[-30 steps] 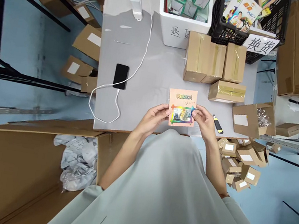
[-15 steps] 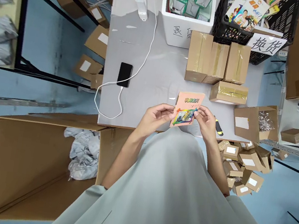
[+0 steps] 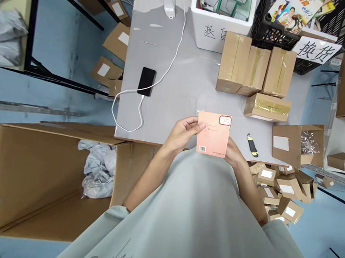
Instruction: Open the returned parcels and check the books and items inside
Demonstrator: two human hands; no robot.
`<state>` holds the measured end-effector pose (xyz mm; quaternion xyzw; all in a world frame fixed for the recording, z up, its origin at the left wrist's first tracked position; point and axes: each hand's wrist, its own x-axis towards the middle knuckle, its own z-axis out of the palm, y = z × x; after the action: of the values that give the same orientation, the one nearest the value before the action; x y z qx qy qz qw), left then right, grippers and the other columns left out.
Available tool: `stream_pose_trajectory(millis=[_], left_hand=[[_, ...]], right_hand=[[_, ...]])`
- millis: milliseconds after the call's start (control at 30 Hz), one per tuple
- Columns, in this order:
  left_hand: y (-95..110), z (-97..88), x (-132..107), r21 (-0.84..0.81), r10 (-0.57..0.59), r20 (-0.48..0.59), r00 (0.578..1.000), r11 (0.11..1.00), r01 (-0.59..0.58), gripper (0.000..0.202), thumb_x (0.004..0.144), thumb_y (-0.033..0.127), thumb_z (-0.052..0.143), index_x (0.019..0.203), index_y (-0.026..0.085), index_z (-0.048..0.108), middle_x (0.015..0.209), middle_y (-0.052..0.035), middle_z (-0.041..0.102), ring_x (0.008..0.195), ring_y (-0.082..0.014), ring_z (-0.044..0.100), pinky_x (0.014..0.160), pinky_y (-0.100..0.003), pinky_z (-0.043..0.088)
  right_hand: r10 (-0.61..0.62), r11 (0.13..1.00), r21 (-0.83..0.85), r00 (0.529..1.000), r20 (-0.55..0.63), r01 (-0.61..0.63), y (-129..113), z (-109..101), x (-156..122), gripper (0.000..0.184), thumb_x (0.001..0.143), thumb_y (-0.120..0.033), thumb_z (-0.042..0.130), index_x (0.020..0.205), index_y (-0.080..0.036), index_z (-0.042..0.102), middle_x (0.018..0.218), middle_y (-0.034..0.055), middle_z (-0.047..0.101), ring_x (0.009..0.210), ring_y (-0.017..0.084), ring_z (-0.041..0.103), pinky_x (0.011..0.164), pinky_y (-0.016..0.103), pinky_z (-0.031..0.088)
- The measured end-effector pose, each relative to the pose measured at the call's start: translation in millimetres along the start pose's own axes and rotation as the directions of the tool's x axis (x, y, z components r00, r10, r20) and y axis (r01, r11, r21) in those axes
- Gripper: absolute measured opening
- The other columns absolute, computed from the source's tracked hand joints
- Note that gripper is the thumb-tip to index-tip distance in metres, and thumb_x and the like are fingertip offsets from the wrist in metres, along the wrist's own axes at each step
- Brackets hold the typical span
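Observation:
I hold a small salmon-pink booklet (image 3: 213, 135) over the near edge of the grey table (image 3: 181, 73). Its plain back faces me, with a barcode at the bottom and a red-edged sticker at the top right. My left hand (image 3: 184, 133) grips its left edge with thumb and fingers. My right hand (image 3: 233, 152) is under its right side, fingers mostly hidden behind the booklet. A black and yellow utility knife (image 3: 251, 145) lies on the table just right of my right hand.
Three taped cardboard boxes (image 3: 255, 70) stand upright and a fourth (image 3: 267, 107) lies flat behind them. A phone (image 3: 146, 81) charges on a white cable. A white bin (image 3: 221, 19) and black crate (image 3: 307, 24) sit at the far edge. A large open carton (image 3: 53, 180) stands left.
The booklet has been flipped from its colourful front cover to its plain back. Both hands stayed on it near the table edge, and the view shifted slightly.

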<state>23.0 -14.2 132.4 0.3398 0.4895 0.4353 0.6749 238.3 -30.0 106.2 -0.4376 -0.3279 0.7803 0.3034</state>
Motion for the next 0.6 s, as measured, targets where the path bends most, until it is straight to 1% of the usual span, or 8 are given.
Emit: stream_pose_trajectory(millis=[100,133,200,267,300,367,500,600], left_hand=[[4.0,-6.9,0.8,0.052,0.033,-0.096,0.995,0.998,-0.028,0.065,0.076,0.073,0.102,0.108,0.018,0.084,0.103,-0.0102,0.087,0.095,-0.0259,0.082,0.083,-0.035,0.065],[4.7,-8.8,1.4,0.062,0.034,-0.108,0.994,0.998,-0.028,0.066,0.075,0.074,0.102,0.107,0.019,0.084,0.104,-0.0102,0.088,0.096,-0.0265,0.082,0.082,-0.035,0.065],[4.9,-11.5,2.7,0.066,0.032,-0.114,0.993,0.998,-0.024,0.066,0.075,0.074,0.102,0.105,0.019,0.083,0.105,-0.0101,0.088,0.095,-0.0267,0.082,0.081,-0.035,0.065],[4.5,-12.8,3.1,0.056,0.024,-0.104,0.994,0.998,-0.018,0.065,0.076,0.074,0.101,0.106,0.019,0.083,0.106,-0.0103,0.088,0.097,-0.0271,0.083,0.083,-0.036,0.066],[4.4,-13.2,3.0,0.048,0.022,-0.095,0.995,0.999,-0.018,0.065,0.077,0.074,0.101,0.107,0.019,0.083,0.108,-0.0106,0.088,0.099,-0.0279,0.083,0.086,-0.037,0.066],[4.7,-13.9,1.9,0.024,0.027,-0.075,0.997,0.999,-0.025,0.065,0.078,0.072,0.101,0.111,0.019,0.084,0.113,-0.0117,0.088,0.109,-0.031,0.083,0.095,-0.041,0.067],[7.6,-16.0,-1.7,-0.009,0.037,-0.016,0.999,0.999,-0.037,0.066,0.075,0.063,0.105,0.122,0.02,0.086,0.125,-0.0138,0.087,0.128,-0.0372,0.08,0.112,-0.05,0.064],[10.1,-17.3,-4.9,0.008,0.059,0.006,0.998,0.998,-0.059,0.064,0.077,0.06,0.105,0.124,0.021,0.087,0.129,-0.0135,0.086,0.13,-0.0383,0.08,0.114,-0.052,0.063]], right_hand=[[-0.053,0.998,-0.028,0.99,-0.129,0.05,-10.9,-14.2,-7.6,0.066,0.087,-0.085,0.084,0.112,-0.024,0.084,0.105,0.0076,0.087,0.101,0.027,0.083,0.092,0.04,0.07],[-0.083,0.996,-0.039,0.986,-0.147,0.078,-14.3,-17.3,-9.5,0.067,0.087,-0.085,0.084,0.114,-0.024,0.084,0.106,0.0078,0.087,0.099,0.026,0.083,0.093,0.04,0.07],[-0.146,0.987,-0.089,0.977,-0.154,0.133,-18.9,-19.6,-11.8,0.063,0.084,-0.078,0.093,0.118,-0.026,0.084,0.11,0.007,0.087,0.099,0.024,0.083,0.091,0.038,0.07],[-0.2,0.973,-0.144,0.968,-0.152,0.179,-20.4,-17.3,-12.0,0.058,0.081,-0.07,0.099,0.116,-0.027,0.083,0.111,0.0056,0.086,0.1,0.023,0.081,0.086,0.036,0.07],[-0.219,0.968,-0.159,0.964,-0.154,0.195,-20.5,-15.2,-11.6,0.057,0.08,-0.068,0.1,0.115,-0.027,0.082,0.111,0.0054,0.086,0.1,0.023,0.08,0.083,0.035,0.069],[-0.243,0.962,-0.171,0.956,-0.166,0.215,-20.3,-10.8,-11.0,0.055,0.082,-0.069,0.098,0.113,-0.027,0.081,0.11,0.0054,0.085,0.1,0.023,0.079,0.081,0.035,0.069],[-0.26,0.958,-0.176,0.948,-0.185,0.228,-21.9,-6.2,-12.6,0.056,0.084,-0.07,0.097,0.115,-0.027,0.08,0.112,0.0061,0.084,0.103,0.025,0.079,0.081,0.036,0.069],[-0.272,0.953,-0.187,0.944,-0.188,0.237,-23.5,-5.9,-14.6,0.055,0.083,-0.069,0.097,0.115,-0.028,0.079,0.114,0.0056,0.084,0.097,0.023,0.078,0.081,0.036,0.068]])
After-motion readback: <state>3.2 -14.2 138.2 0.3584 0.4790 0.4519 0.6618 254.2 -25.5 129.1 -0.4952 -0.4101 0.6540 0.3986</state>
